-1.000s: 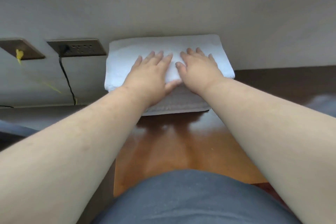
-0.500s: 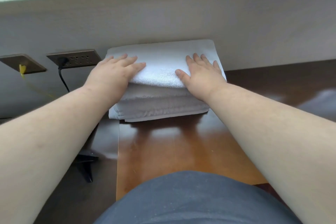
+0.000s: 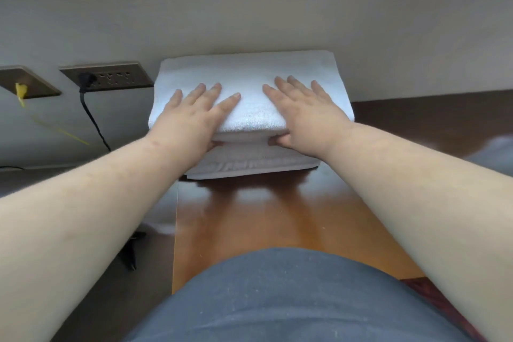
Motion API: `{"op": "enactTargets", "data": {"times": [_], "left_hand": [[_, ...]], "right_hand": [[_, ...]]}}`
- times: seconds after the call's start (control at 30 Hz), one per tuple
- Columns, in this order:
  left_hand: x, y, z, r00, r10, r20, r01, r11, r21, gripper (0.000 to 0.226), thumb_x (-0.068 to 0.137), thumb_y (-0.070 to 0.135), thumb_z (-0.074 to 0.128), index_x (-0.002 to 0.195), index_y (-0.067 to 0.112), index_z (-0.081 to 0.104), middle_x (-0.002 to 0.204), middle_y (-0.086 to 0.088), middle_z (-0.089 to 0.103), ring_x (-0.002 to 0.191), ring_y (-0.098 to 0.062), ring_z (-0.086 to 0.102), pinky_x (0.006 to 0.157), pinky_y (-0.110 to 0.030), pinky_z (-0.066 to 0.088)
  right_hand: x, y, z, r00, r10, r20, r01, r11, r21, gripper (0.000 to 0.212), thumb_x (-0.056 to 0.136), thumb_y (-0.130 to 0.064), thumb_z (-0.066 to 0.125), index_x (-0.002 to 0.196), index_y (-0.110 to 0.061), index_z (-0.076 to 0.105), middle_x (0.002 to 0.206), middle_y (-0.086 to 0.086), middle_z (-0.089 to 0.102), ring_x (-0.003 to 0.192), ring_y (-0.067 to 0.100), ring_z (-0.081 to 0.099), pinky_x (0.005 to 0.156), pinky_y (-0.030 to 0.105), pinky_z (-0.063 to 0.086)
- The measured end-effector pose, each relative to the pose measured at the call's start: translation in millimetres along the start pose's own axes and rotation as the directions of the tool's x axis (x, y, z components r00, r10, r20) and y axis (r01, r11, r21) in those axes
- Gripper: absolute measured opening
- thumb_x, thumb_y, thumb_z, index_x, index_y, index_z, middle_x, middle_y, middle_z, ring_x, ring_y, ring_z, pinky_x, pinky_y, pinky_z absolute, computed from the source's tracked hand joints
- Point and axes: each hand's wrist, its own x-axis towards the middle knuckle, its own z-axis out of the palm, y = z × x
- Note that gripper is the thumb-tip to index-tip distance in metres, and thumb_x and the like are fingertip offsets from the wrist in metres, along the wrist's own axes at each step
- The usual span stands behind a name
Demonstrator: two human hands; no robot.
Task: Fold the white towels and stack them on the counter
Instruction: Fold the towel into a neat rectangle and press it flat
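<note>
A stack of folded white towels stands on the wooden counter (image 3: 249,230), pushed back against the wall. The top towel (image 3: 249,75) lies thick and smooth over the lower folded towels (image 3: 249,165). My left hand (image 3: 191,116) lies on the top towel's front left part, fingers spread flat on it, thumb tucked under its front edge. My right hand (image 3: 305,114) mirrors it on the front right, thumb likewise pushed in beneath the top towel. Both hands pinch that front edge between fingers and thumb.
A wall socket plate (image 3: 111,79) with a black plug and cable (image 3: 91,119) sits left of the stack. Further left is a second plate with a yellow plug (image 3: 20,90). The counter's left edge (image 3: 175,230) drops to the dark floor. A blurred pale object (image 3: 497,153) lies at the right.
My left hand slid from the stack's left end toward the middle. Both hands drew back to the front edge, and the thumbs went under the top towel.
</note>
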Motion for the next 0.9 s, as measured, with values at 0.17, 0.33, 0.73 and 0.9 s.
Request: {"op": "enactTargets", "data": {"times": [0.17, 0.33, 0.73, 0.9], "left_hand": [[11, -29, -19, 0.981, 0.123, -0.148, -0.124, 0.992, 0.005, 0.082, 0.082, 0.009, 0.067, 0.149, 0.034, 0.028, 0.151, -0.005, 0.04, 0.137, -0.03, 0.038, 0.113, -0.048, 0.023], [-1, -25, -5, 0.995, 0.004, -0.102, -0.01, 0.998, -0.063, 0.089, 0.079, 0.001, 0.062, 0.151, 0.034, 0.021, 0.156, -0.001, 0.033, 0.143, -0.026, 0.028, 0.117, -0.046, 0.015], [-11, -17, 15, 0.993, -0.102, -0.057, 0.096, 0.99, -0.101, 0.09, 0.084, 0.009, 0.06, 0.151, 0.037, 0.007, 0.159, 0.001, 0.022, 0.146, -0.026, 0.018, 0.117, -0.047, 0.016], [-18, -12, 2, 0.994, -0.072, 0.088, 0.081, 0.991, -0.105, 0.088, 0.085, 0.03, 0.055, 0.151, 0.04, -0.003, 0.162, 0.001, 0.009, 0.148, -0.025, 0.006, 0.119, -0.048, 0.009]], "right_hand": [[1, -7, 4, 0.997, 0.043, -0.071, -0.039, 0.998, 0.056, 0.092, 0.084, -0.069, 0.048, 0.155, -0.025, 0.011, 0.163, 0.006, 0.017, 0.15, 0.025, 0.013, 0.119, 0.052, 0.013], [-4, -8, -3, 0.997, 0.012, -0.074, -0.01, 1.0, 0.027, 0.094, 0.083, -0.067, 0.052, 0.155, -0.024, 0.011, 0.163, 0.006, 0.015, 0.15, 0.027, 0.012, 0.12, 0.052, 0.012], [-4, 2, -14, 0.994, -0.089, -0.06, 0.083, 0.991, -0.101, 0.086, 0.081, -0.02, 0.071, 0.152, -0.025, 0.022, 0.16, 0.006, 0.027, 0.146, 0.027, 0.025, 0.118, 0.047, 0.02], [-27, 6, -14, 0.997, -0.026, 0.075, 0.022, 0.999, 0.046, 0.082, 0.086, -0.043, 0.05, 0.155, -0.034, 0.007, 0.165, -0.001, 0.008, 0.151, 0.019, 0.004, 0.122, 0.044, 0.006]]}}
